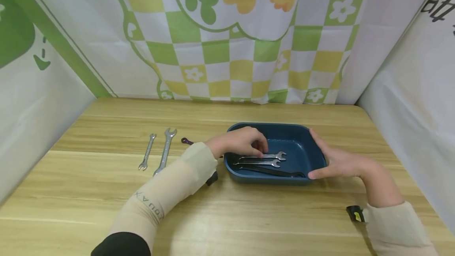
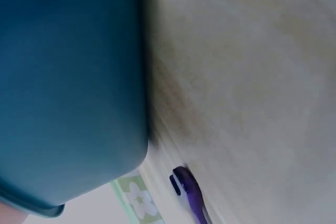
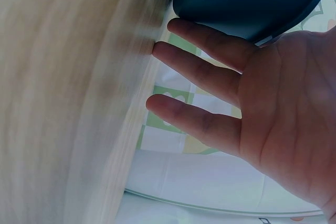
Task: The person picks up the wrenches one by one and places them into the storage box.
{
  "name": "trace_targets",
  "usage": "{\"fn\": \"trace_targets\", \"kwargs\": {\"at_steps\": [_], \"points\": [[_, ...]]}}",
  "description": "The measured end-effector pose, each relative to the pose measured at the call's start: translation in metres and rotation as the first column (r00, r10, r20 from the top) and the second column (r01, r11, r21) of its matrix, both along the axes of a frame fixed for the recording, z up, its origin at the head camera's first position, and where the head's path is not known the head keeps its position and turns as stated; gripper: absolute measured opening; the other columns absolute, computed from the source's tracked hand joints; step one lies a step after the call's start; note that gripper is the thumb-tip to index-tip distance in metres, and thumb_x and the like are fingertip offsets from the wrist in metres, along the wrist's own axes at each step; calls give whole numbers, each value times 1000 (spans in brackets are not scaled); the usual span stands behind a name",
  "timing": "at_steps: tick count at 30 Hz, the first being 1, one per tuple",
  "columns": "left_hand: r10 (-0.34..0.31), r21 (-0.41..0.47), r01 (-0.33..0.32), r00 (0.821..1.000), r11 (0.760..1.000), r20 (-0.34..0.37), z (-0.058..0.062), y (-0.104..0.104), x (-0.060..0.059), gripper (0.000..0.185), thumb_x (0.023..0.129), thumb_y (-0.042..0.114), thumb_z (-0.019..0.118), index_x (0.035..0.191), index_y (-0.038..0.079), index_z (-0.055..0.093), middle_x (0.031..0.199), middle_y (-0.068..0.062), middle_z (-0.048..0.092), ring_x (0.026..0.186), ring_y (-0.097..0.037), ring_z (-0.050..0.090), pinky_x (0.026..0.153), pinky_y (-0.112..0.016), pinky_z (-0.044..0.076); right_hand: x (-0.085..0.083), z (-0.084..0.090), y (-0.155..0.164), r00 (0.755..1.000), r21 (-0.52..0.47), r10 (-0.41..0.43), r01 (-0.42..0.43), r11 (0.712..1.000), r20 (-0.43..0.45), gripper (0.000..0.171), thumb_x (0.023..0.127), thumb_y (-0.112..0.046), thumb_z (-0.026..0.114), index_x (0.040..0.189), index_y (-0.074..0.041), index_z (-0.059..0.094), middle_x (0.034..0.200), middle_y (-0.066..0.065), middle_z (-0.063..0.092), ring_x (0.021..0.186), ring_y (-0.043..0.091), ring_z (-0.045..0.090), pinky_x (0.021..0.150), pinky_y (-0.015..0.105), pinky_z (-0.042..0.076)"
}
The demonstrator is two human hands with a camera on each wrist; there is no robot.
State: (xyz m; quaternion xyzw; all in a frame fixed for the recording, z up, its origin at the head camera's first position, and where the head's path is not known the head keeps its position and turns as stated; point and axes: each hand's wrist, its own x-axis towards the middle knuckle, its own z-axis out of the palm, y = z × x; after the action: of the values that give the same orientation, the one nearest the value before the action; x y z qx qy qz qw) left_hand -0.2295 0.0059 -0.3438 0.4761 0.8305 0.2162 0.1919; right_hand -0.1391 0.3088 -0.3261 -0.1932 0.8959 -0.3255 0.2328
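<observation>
A dark blue bin (image 1: 302,151) stands on the wooden table. My left hand (image 1: 241,141) reaches over its left end, fingers curled, with thumb and fingertips at an open-end wrench (image 1: 275,156) inside. Just below that one lies a second silver wrench (image 1: 273,163), and nearer the front wall a long black tool (image 1: 273,170). My right hand (image 1: 341,163) rests against the bin's right end, thumb at the near corner and another finger along the far side. Three straight, spread fingers (image 3: 197,121) show in the right wrist view. The left wrist view shows only the bin's outer wall (image 2: 68,87).
Left of the bin lie a small silver wrench (image 1: 147,152) and a larger one (image 1: 166,150). A purple-handled tool (image 2: 193,195) is partly hidden behind the left arm. A black end piece (image 1: 212,179) pokes out below that sleeve; a black-and-yellow object (image 1: 355,213) sits by the right sleeve.
</observation>
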Motion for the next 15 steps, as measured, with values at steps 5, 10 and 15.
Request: {"fn": "trace_targets", "kwargs": {"at_steps": [5,10,15], "points": [[-47,62,50,998,997,-41,5,-8,2,19,95,18,67,113,10,72,108,-2,71,95,-11,65,90,-28,52,0,-1,-1,1000,-4,1,-1,1000,2,127,83,-37,79,156,-17,-23,163,26,-15,148,55,1,112,73,15],[-46,122,53,997,991,-56,20,-25,8,21,96,15,65,114,5,71,111,-7,70,100,-16,65,95,-38,53,0,-1,0,1000,-6,2,-2,1000,5,127,83,-37,79,155,-18,-24,163,26,-16,148,55,0,112,73,14],[27,181,-5,993,983,-119,36,-53,12,18,96,15,66,110,7,72,109,-5,69,99,-17,64,91,-42,53,0,-1,1,1000,-7,0,0,1000,-3,127,83,-36,79,156,-18,-24,163,27,-15,147,56,2,112,73,15]]}}
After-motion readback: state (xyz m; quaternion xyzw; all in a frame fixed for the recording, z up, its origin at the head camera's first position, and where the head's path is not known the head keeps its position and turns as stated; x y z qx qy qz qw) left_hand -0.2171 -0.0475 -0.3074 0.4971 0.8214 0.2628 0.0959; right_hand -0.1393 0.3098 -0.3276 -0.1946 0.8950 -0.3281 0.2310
